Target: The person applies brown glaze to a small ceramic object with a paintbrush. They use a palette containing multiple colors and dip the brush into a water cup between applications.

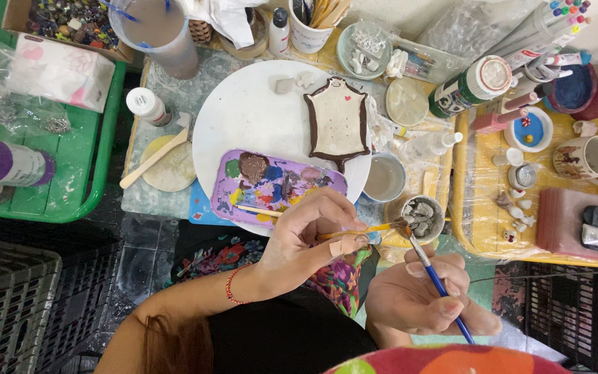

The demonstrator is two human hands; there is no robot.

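Left hand (306, 239) pinches a small tan piece (346, 244) between thumb and fingertips, grip closed tight on it, with a yellow-handled brush (354, 230) also lying across those fingers, long axis running 3 to 9 o'clock. Right hand (417, 294) is closed around a blue-handled brush (437, 284), pen-style; its axis runs from 5 o'clock at the handle end to 11 o'clock at the bristles. Bristle tip sits near the small piece, at about 2 o'clock from it, just over the rim of a small cup of grey bits (421, 218). Right hand lies at 4 o'clock from the piece; left already holds it. Purple paint palette (271, 183) lies at 11 o'clock from the left hand on the white round board (243, 111); brown-edged clay dish (338, 121) at 12 o'clock
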